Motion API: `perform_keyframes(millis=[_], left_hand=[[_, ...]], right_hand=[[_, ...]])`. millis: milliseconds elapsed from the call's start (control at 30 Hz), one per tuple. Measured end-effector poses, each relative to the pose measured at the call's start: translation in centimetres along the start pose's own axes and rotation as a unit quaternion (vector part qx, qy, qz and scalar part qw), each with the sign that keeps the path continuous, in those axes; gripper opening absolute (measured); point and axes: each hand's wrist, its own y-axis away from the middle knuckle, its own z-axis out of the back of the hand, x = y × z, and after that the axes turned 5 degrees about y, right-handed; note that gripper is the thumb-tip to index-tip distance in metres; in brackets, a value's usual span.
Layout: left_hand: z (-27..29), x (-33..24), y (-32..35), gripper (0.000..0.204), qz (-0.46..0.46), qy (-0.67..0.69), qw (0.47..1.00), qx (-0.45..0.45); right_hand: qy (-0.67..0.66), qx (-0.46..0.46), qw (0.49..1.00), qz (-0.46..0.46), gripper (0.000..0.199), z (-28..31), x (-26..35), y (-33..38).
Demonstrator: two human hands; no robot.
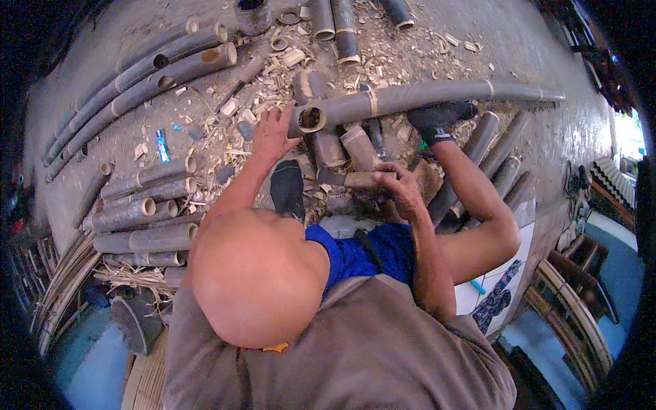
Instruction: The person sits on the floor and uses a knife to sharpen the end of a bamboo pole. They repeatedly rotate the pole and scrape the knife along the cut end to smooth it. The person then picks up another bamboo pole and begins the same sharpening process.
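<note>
A long grey-brown bamboo pole [424, 94] runs from in front of me out to the right. Near its left end is a round cut hole [312, 119]. My left hand [274, 133] is at that end, fingers stretched out and spread, its thumb side against the pole. Closer to my body, my right hand [403, 188] is closed round one end of a short brown piece of wood [362, 180]; I cannot tell whether it is a mallet. Beneath the pole's left part lies a wooden block [329, 149], with another stub of wood [360, 147] beside it. My right foot [441, 123], in a black sock, rests against the pole.
Pale chips [273, 85] litter the floor. Long bamboo poles with holes [164, 80] lie at the left, above stacked shorter bamboo lengths [147, 212]. More bamboo lengths [482, 137] lean beside my right leg. A blue lighter-like object [162, 146] and a wooden-handled tool [239, 83] lie left.
</note>
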Motion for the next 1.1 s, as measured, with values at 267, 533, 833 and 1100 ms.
perform_keyframes(millis=[267,533,833,1100], left_hand=[[0.8,2.3,-2.6,0.095,0.023,0.058,0.990,0.126],[3.4,0.2,-2.7,0.093,0.034,0.028,0.991,0.130],[0.2,-0.3,-2.0,0.090,0.001,-0.042,0.996,0.079],[1.9,0.4,-2.5,0.089,0.014,-0.036,0.994,0.100]], right_hand=[[-0.264,0.110,0.954,-0.090,0.055,-1.5,4.0,1.1],[0.104,0.125,0.984,0.077,0.065,-3.4,0.5,0.8],[0.502,0.053,0.838,0.207,0.071,-5.5,-6.2,1.2],[0.586,0.117,0.782,0.177,0.045,-5.6,-4.9,2.1]])
